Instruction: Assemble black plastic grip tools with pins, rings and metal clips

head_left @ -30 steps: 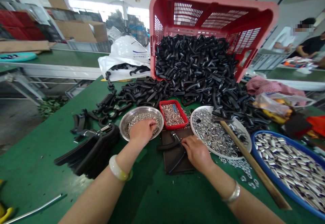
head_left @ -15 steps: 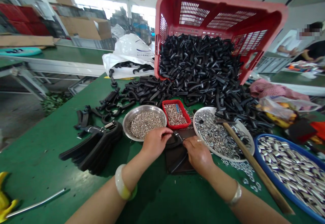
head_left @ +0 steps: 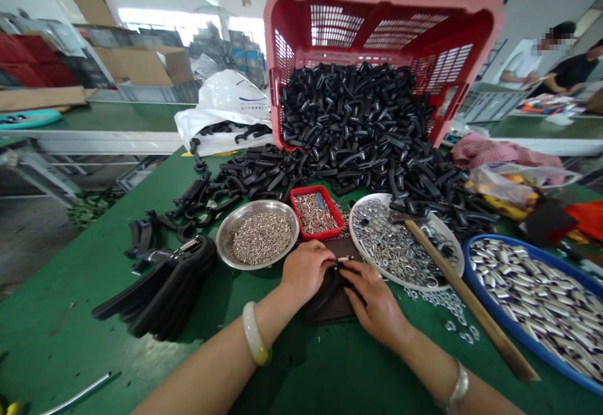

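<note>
One black part (head_left: 323, 294), with a metal spring (head_left: 346, 258) at its far end, lies between the two hands over a dark pad (head_left: 338, 247), as I view it from the head camera. My left hand (head_left: 305, 272) is nearly closed, its thumb and fingertips drawn together on the part's spring end; whether they also pinch a smaller piece, I cannot tell. My right hand (head_left: 379, 305) is partly open, fingertips at the same end, thumb apart and lower. Beyond the pad: red tray (head_left: 325, 235) of pins; left, steel bowl (head_left: 224, 250) of small metal pieces; right, white plate (head_left: 357, 231) of rings, bearing a hammer (head_left: 464, 292); farther right, blue tub (head_left: 521, 334) of metal sleeves.
</note>
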Demonstrator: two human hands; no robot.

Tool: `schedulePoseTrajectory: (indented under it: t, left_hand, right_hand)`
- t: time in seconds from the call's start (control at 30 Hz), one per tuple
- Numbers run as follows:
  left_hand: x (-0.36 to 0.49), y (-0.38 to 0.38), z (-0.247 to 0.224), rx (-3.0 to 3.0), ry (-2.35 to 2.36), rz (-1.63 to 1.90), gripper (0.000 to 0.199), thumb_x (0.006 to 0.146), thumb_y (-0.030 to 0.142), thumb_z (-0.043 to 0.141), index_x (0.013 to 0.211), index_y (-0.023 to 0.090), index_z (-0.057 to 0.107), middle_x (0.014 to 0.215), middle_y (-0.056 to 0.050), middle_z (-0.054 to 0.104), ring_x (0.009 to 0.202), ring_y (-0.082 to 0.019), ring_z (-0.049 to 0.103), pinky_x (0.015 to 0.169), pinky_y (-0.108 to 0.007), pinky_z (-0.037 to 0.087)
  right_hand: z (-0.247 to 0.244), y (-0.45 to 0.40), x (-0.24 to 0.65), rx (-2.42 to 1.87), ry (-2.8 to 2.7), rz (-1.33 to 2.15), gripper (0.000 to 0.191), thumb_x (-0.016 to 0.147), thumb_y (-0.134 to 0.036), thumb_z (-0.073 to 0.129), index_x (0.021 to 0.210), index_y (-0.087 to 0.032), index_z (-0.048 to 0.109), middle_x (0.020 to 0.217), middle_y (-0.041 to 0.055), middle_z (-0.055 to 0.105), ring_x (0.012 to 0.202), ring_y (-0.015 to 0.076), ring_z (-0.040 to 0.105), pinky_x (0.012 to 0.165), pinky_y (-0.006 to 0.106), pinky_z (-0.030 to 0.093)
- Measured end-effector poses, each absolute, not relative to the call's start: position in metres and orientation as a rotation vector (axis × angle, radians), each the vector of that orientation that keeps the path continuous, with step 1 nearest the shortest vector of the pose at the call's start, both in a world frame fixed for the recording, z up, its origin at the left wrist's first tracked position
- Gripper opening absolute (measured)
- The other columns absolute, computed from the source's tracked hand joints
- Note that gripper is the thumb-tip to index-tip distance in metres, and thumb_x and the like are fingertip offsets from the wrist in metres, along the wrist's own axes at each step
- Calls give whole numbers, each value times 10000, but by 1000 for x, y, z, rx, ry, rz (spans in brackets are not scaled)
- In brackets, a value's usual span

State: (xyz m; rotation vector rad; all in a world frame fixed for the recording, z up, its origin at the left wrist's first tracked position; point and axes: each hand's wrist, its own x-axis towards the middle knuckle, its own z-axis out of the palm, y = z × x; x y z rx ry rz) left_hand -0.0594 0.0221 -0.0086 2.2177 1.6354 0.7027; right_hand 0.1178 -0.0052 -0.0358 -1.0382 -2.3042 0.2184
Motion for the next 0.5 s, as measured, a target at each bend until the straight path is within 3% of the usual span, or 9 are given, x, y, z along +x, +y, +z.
schedulePoseTrajectory:
  t: [0.5]
  left_hand:
    - [-57,26,-5,2290,1638,540,125,770,205,511,824,210,624,833,-7,626,796,-146,564,730,-263,431]
  right_hand:
    - [-42,-6,128,-1022,-2322,234,359,807,-132,423,1156,-156,505,1164,137,499,1102,236,443,915,428,413]
